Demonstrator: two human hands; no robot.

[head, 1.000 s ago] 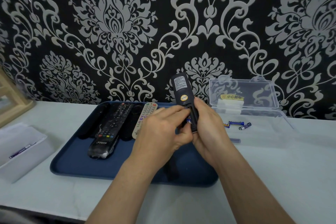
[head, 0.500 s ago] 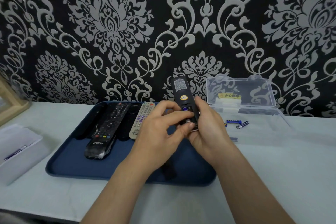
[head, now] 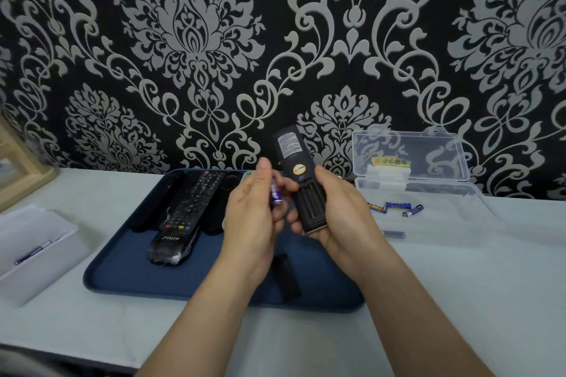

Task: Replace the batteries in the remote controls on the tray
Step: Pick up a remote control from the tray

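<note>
The left hand pinches a purple battery; the right hand grips a dark remote upright above the blue tray, its bay bare. The pinched cell could slip and roll among the loose batteries beside the clear case, mixing old with new.

Your near tray floor lies bare except for the loose battery cover. Remotes crowd its far left. To your right, loose batteries and the open clear box block the table; nearer, it's open.
</note>
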